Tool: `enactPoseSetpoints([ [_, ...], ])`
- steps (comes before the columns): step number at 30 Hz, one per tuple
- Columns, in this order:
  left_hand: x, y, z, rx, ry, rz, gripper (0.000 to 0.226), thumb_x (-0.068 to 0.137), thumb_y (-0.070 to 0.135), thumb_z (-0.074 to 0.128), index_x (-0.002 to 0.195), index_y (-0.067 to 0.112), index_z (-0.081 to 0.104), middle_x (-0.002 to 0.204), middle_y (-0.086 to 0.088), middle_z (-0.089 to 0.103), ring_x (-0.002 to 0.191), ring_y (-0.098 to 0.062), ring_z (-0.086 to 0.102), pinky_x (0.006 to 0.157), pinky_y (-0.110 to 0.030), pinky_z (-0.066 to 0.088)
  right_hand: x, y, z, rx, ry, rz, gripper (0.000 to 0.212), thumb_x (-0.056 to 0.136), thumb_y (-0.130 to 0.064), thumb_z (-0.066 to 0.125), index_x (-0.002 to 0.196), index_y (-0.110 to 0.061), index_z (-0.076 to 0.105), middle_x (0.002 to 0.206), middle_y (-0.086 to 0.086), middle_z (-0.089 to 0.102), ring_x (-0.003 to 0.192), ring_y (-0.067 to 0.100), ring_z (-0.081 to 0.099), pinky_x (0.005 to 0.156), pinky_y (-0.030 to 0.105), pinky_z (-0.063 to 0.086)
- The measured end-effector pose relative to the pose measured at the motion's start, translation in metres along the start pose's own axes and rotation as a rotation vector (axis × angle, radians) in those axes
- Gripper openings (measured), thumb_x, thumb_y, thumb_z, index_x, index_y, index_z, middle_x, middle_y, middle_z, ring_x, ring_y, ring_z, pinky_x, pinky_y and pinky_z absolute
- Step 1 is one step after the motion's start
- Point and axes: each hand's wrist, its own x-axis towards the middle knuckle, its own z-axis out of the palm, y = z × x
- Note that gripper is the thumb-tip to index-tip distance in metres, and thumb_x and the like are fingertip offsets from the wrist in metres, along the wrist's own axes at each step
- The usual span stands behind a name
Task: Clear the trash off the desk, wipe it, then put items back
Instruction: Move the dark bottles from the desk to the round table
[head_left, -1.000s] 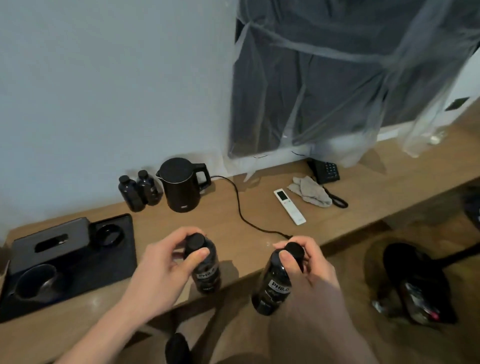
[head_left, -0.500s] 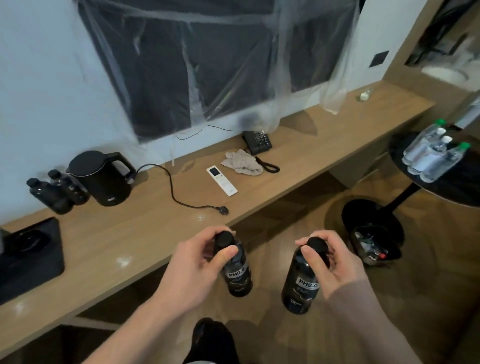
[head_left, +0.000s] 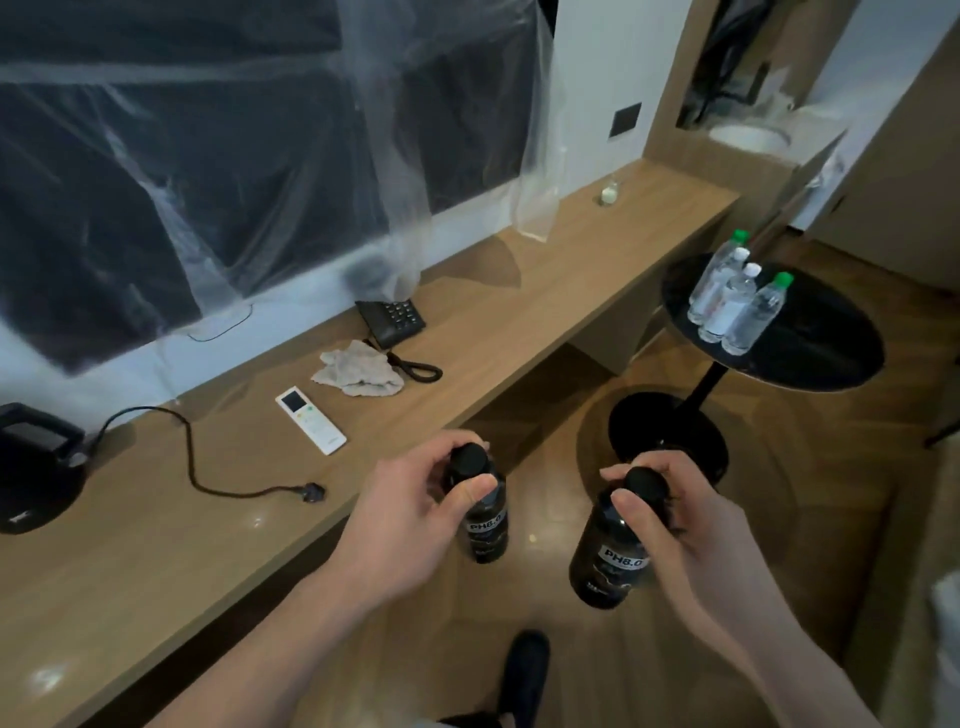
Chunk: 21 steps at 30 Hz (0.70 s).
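Black plastic bottles, one in each hand, hang over the wooden floor just off the front edge of the desk (head_left: 156, 561). The left hand (head_left: 400, 530) curls its fingers and thumb round the neck of the left bottle (head_left: 480, 512), just under its black cap; a label reading "PH8.0" shows on its side. The right hand (head_left: 675, 525) grips the right bottle (head_left: 608, 561) the same way — thumb across the neck, fingers behind the cap — and it carries the same label. Both are too dark to show what is inside.

On the desk lie a white remote control (head_left: 310, 420), a crumpled grey cloth (head_left: 359, 375), a black telephone (head_left: 390, 322) with its coiled cord, and a black electric kettle (head_left: 36, 467) at the left edge, its cable (head_left: 208, 467) unplugged and trailing across the wood. A small glass jar (head_left: 609, 193) stands far along the desk.

To the right, a round black side table (head_left: 810, 343) bears four clear plastic water bottles (head_left: 737, 301) — two capped green, two white.
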Motion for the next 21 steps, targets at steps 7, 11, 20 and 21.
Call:
enactPoseSetpoints([
  [7,0.105,0.036,0.075,-0.045,-0.114,0.038,0.025,0.096,0.032,0.073,0.114,0.048,0.065,0.116,0.031,0.066,0.113,0.005,0.061,0.086,-0.021,0.053,0.075,0.035,-0.083,-0.017,0.011,0.063,0.015,0.089,-0.045,0.063,0.104,-0.044,0.060,0.113,-0.021,0.071,0.107,-0.001,0.068,0.088,0.032,0.060],
  [11,0.157,0.069,0.116,-0.024,-0.145,0.093,0.021,0.095,0.030,0.074,0.105,0.045,0.065,0.107,0.029,0.066,0.103,0.005,0.062,0.085,-0.014,0.047,0.100,0.060,-0.120,-0.027,0.077,0.080,0.020,0.084,-0.051,0.061,0.104,-0.050,0.058,0.116,-0.023,0.070,0.109,-0.002,0.067,0.090,0.032,0.061],
  [20,0.232,0.122,0.189,0.003,-0.212,0.113,0.024,0.092,0.032,0.078,0.112,0.042,0.071,0.107,0.028,0.070,0.107,0.005,0.061,0.089,-0.012,0.049,0.141,0.116,-0.201,0.000,0.162,0.092,0.019,0.088,-0.044,0.062,0.106,-0.040,0.061,0.115,-0.024,0.071,0.108,-0.004,0.066,0.085,0.027,0.060],
  [21,0.238,0.125,0.199,0.019,-0.200,0.117,0.026,0.091,0.032,0.078,0.114,0.041,0.071,0.109,0.028,0.070,0.109,0.004,0.062,0.091,-0.013,0.049,0.147,0.125,-0.210,0.009,0.153,0.088,0.018,0.089,-0.043,0.062,0.106,-0.041,0.061,0.115,-0.023,0.071,0.108,-0.003,0.066,0.084,0.028,0.060],
])
